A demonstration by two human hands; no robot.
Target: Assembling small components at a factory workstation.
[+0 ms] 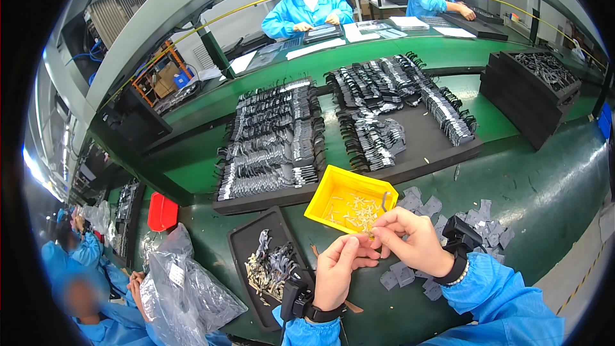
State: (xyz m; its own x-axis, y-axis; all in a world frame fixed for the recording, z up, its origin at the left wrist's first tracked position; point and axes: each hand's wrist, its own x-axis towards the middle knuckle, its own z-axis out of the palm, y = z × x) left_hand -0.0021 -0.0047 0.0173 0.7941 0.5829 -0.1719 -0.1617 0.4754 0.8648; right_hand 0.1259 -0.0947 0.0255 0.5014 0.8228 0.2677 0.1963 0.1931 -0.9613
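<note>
Fingers of our left hand (338, 270) and right hand (410, 238) pinch together on one small pale part (371, 236). We hold it above the green table (544, 192), just beside the yellow bin (320, 202).

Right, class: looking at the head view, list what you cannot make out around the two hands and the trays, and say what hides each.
- Piece pinched between left hand and right hand: too small, fingertips cover it.
- Bits in the yellow bin: too small to tell their kind.
- Grey pads: partly behind the right wrist.
- Black tray: its near end is hidden by the left wrist.
- Plastic bags: contents blurred by the film.
</note>
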